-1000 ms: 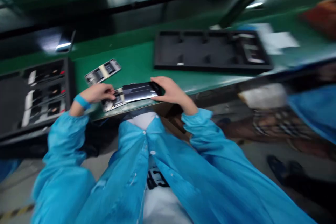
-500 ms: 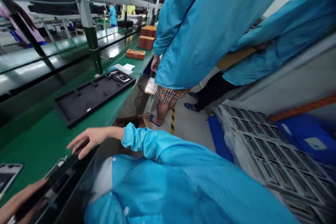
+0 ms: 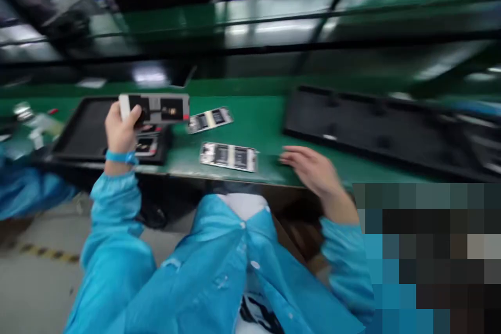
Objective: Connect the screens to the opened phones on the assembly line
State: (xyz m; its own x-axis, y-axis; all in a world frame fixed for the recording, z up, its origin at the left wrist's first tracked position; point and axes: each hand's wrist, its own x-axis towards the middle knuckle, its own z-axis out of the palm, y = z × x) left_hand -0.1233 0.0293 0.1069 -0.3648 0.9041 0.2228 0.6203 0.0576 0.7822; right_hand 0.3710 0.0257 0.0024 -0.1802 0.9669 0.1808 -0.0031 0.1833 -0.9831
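Note:
My left hand (image 3: 119, 130), with a blue band on its wrist, grips a flat grey-and-black phone part (image 3: 171, 108) by its left end. It holds the part above the right side of a black tray (image 3: 84, 125), where similar parts with red tabs (image 3: 146, 146) lie. My right hand (image 3: 311, 167) is over the front edge of the green bench, fingers stretched out and nothing visible in them. Between my hands lie two silver-rimmed phone parts, a nearer one (image 3: 229, 156) and a farther one (image 3: 210, 120). Motion blurs the finer detail.
A long black tray (image 3: 352, 120) occupies the right side of the green bench (image 3: 262, 109). Another person's blue sleeve (image 3: 35, 185) shows at the left, near small blurred items (image 3: 35, 117). A dark rail runs behind the bench.
My view has swung left from the aisle and co-workers to the bench. My left hand now holds the phone part over the left tray; my right hand is apart from it.

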